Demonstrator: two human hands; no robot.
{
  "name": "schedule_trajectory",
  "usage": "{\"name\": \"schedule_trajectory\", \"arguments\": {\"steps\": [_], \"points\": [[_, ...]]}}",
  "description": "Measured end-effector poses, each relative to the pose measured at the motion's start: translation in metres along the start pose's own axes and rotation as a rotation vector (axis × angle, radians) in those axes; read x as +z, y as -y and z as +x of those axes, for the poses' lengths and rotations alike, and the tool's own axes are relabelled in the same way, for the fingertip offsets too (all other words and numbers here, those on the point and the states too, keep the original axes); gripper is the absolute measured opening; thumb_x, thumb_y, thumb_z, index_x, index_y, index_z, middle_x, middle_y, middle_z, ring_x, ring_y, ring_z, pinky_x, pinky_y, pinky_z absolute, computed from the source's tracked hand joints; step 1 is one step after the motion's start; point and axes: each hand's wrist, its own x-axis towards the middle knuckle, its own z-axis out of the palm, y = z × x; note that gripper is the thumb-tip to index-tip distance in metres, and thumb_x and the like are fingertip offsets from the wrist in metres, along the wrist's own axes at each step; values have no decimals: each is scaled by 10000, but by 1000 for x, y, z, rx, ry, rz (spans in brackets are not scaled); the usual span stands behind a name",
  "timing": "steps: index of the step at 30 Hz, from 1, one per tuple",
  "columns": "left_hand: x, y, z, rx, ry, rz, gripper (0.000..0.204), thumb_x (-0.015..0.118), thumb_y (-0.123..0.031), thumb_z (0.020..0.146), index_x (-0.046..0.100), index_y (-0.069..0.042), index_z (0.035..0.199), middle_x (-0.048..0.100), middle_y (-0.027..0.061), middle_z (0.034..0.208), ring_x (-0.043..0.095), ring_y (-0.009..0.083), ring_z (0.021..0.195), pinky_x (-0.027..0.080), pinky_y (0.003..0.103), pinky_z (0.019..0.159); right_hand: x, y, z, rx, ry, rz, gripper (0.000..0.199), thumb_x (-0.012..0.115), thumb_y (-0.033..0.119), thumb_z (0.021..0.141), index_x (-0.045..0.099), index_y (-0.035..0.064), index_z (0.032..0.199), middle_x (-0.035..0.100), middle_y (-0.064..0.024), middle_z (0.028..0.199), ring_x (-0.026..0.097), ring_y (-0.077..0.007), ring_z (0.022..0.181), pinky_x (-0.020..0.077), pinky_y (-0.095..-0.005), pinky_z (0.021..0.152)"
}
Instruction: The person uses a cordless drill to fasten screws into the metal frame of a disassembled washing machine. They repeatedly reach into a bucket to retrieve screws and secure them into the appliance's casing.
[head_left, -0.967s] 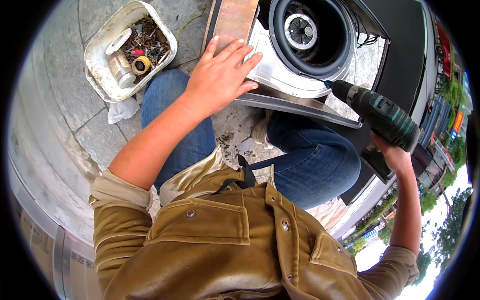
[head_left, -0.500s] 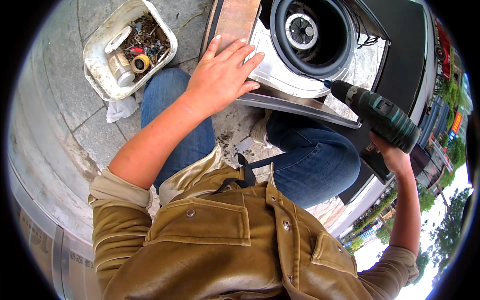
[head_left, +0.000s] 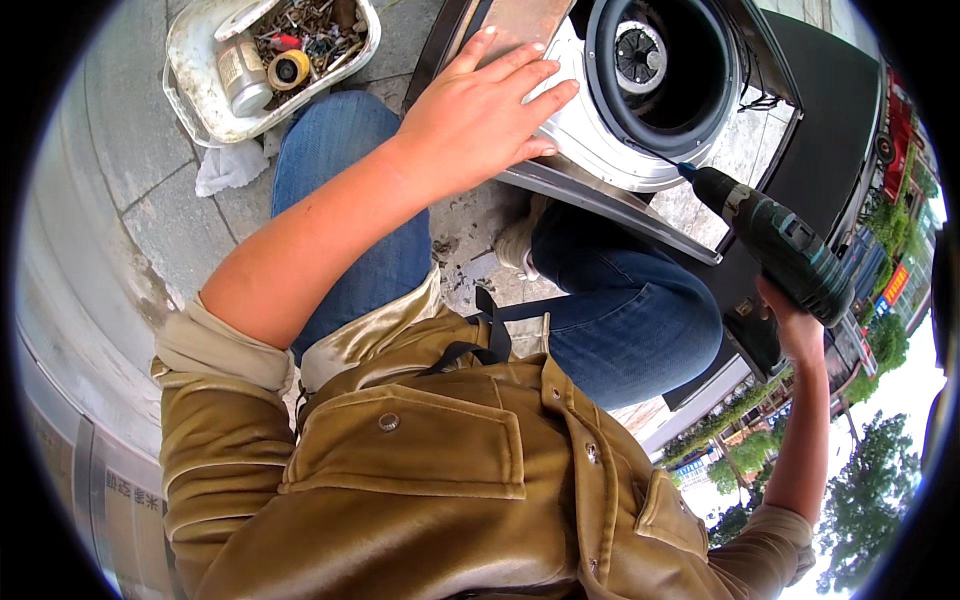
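A large black panel (head_left: 830, 130) lies on the paved ground (head_left: 130, 200) in front of the crouching person, reaching from the top of the view down past the right knee. On it rests a white metal housing (head_left: 590, 130) with a round black opening (head_left: 665, 65) and a fan hub deep inside; a thin metal strip (head_left: 610, 205) runs along the housing's lower edge, just above the knees in blue jeans.

The left hand (head_left: 480, 115) lies flat on the housing's left side, fingers spread and pointing up and right, palm pressing down, gripping nothing. Its bare forearm stretches across the left thigh, the sleeve of an olive jacket rolled to the elbow.

The right hand (head_left: 795, 325) is clenched around the handle of a dark green cordless drill (head_left: 775, 240), held out to the right with the arm almost straight. The drill tilts up and left, its bit tip touching the lower right rim of the round opening.

At top left, well apart from both hands, a white plastic tub (head_left: 200, 110) holds screws, a small bottle and a yellow roll of tape, with a crumpled white rag (head_left: 228, 165) beside it.
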Motion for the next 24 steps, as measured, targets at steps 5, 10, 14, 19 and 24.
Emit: {"name": "schedule_trajectory", "arguments": {"steps": [5, 10, 14, 19, 24], "points": [[-11, 5, -1, 85, -96, -117, 585, 616, -418, 847, 529, -63, 1304, 537, 121, 1293, 449, 273, 1268, 266, 492, 1100, -7, -17, 9, -154, 32, -73, 133, 646, 92, 836, 626, 15, 942, 570, -28, 711, 529, -109, 591, 418, -261, 527], [5, 5, -8, 85, -196, -87, 572, 617, -398, 848, 530, -62, 1302, 533, 134, 1296, 448, 270, 1272, 274, 492, 1095, 3, 12, -3, -51, -41, -5, 152, 642, 75, 824, 626, 2, 956, 570, -34, 719, 528, -114, 591, 422, -257, 519], [8, 3, -11, 90, -231, -125, 576, 628, -392, 839, 530, -63, 1302, 527, 155, 1309, 435, 274, 1291, 272, 494, 1098, -1, 12, -5, -59, -113, -62, 162, 640, 77, 817, 627, 6, 962, 567, -36, 722, 524, -117, 584, 418, -260, 511], [10, 1, -15, 90, -307, -118, 547, 640, -376, 822, 566, -58, 1261, 543, 165, 1291, 455, 284, 1275, 292, 490, 1091, -4, -1, -1, -142, -89, 11, 166, 639, 87, 811, 628, 12, 958, 561, -33, 722, 518, -120, 577, 413, -265, 505], [12, 0, -14, 88, -352, -144, 541, 639, -368, 818, 572, -54, 1254, 554, 166, 1279, 473, 290, 1261, 295, 487, 1092, -3, 2, 1, -103, -54, 88, 166, 633, 95, 809, 625, 14, 955, 556, -33, 727, 511, -123, 569, 411, -268, 505]]}}
